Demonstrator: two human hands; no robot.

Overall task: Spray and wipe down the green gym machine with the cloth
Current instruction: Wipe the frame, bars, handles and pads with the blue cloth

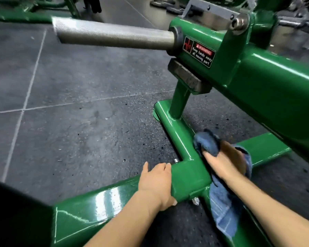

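Low centre of frame, I'm bracing my left hand [156, 182], fingers flat and holding nothing, against the glossy green steel machine frame [189, 177]; my right hand [223, 162] is pinching the blue towelling cloth [221, 207] against the base tube, lower right. Its dangling tail is risking a snag on the silver bolt [195, 201]; farther up, the knurled steel bar [114, 35] is jutting at head height.

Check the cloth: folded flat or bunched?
Bunched. The blue cloth is wadded under the right hand against the green base tube, with a loose tail hanging below the wrist.
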